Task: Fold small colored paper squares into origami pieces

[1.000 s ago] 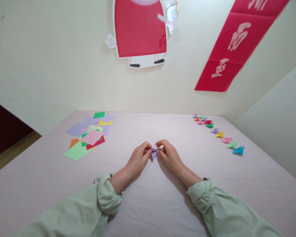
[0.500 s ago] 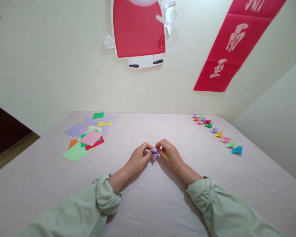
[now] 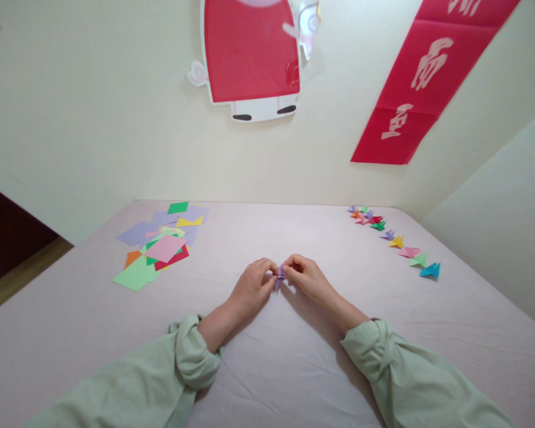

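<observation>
Between my two hands, near the middle of the table, is a small folded piece of purple paper (image 3: 280, 278). My left hand (image 3: 255, 284) pinches it from the left between thumb and fingers. From the other side my right hand (image 3: 309, 277) grips it, thumb and forefinger together. The fingertips cover much of the paper, so its exact folds are hard to make out. A pointed end hangs down below the fingers.
On the left of the table (image 3: 258, 380) lies a loose pile of coloured paper sheets (image 3: 164, 248). Several small folded paper figures (image 3: 396, 241) run in a slanting row on the right. Behind the table rises a wall with a red banner (image 3: 401, 125) and a cartoon cutout (image 3: 252, 53).
The purple paper has turned and now shows narrower between my fingers. My right hand has shifted slightly down and its fingers have moved on the paper. Both hands still hold it.
</observation>
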The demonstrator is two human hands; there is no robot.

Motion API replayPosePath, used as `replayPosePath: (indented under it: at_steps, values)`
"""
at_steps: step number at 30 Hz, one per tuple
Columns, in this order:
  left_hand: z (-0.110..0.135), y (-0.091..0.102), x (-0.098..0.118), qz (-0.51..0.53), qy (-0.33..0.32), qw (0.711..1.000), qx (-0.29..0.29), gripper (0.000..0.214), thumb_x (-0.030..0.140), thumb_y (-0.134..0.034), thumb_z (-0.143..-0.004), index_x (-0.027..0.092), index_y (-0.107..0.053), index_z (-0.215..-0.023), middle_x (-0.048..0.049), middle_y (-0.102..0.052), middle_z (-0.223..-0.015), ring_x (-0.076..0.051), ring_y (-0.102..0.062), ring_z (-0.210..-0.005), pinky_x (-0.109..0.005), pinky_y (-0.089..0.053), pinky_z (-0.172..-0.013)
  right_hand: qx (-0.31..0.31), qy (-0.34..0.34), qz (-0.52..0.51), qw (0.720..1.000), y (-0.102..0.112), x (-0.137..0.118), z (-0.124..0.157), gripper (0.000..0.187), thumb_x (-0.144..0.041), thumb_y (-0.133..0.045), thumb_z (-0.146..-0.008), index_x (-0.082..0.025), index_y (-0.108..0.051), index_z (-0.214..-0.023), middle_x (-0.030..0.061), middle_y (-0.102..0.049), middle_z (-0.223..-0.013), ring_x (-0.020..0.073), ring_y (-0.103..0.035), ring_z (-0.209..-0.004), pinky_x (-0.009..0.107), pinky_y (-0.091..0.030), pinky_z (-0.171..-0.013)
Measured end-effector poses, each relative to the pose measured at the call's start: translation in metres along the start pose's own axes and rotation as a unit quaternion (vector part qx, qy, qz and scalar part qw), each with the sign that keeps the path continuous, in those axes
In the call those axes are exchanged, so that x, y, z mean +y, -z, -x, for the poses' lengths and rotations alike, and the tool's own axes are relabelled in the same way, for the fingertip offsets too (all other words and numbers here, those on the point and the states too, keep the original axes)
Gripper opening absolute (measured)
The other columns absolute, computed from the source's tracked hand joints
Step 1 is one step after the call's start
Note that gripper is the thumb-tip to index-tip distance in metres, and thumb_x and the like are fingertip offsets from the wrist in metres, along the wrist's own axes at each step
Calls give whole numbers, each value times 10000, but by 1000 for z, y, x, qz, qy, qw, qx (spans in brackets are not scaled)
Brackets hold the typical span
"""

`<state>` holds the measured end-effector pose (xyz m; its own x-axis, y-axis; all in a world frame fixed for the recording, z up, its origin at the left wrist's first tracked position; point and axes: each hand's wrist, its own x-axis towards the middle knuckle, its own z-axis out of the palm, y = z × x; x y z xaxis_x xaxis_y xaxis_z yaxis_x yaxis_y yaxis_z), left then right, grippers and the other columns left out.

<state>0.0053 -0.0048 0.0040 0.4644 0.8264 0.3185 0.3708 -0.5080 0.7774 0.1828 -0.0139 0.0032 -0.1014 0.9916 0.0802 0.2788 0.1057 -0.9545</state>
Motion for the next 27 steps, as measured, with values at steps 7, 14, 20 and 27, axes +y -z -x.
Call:
replayPosePath:
  at_steps: [7,14,20,27]
  values:
    - [-4,-2,0,100,115,987,59,99,208,-538,-831,183,-603,-901,-25,-631,-884,-147,-593,-762,-276,-480,-703,30,5,-24,999,-4,-3,1,170,-338,-579,-798,-177,-588,-746,-30,-571,-612,110,-514,-528,232,-400,-527]
    - [-7,-2,1,183,122,975,28,83,253,-584,-817,175,-608,-833,-25,-639,-810,-144,-598,-750,-266,-478,-699,53,34,1,998,-9,-7,3,181,-337,-582,-816,-174,-609,-741,-10,-578,-673,121,-499,-603,243,-395,-575]
    - [-6,-3,-2,187,127,974,31,101,279,-591,-806,179,-585,-797,-7,-618,-743,-134,-570,-685,-253,-459,-652,34,15,-31,999,-11,-7,4,191,-358,-594,-812,-176,-600,-755,-19,-563,-661,114,-487,-576,234,-388,-537]
    - [-6,-7,-7,183,125,974,38,99,275,-606,-794,176,-601,-789,-20,-640,-777,-147,-594,-748,-269,-473,-715,15,3,-77,997,-10,-4,2,181,-359,-614,-802,-182,-604,-765,-19,-558,-680,114,-490,-586,237,-388,-538]
